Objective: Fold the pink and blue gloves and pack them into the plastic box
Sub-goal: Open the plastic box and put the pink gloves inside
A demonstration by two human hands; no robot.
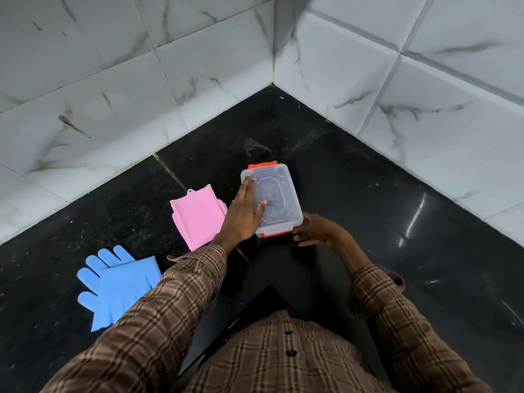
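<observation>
White marble-veined wall tiles (119, 89) are meeting in a corner above a glossy black stone floor (368, 199). A clear rectangular plastic box with orange latches (279, 194) is sitting on the floor, lid on. The person's left hand (243, 214) is lying flat on the lid, fingers straight and together. The right hand (314, 229) is curling its fingers at the box's near corner beside the orange latch; whether it is gripping I cannot tell. A folded pink rubber glove (197, 218) is lying just left of the box, and the blue rubber gloves (119, 285) are lying unfolded further left, partly under the checked brown sleeve (181, 302).
</observation>
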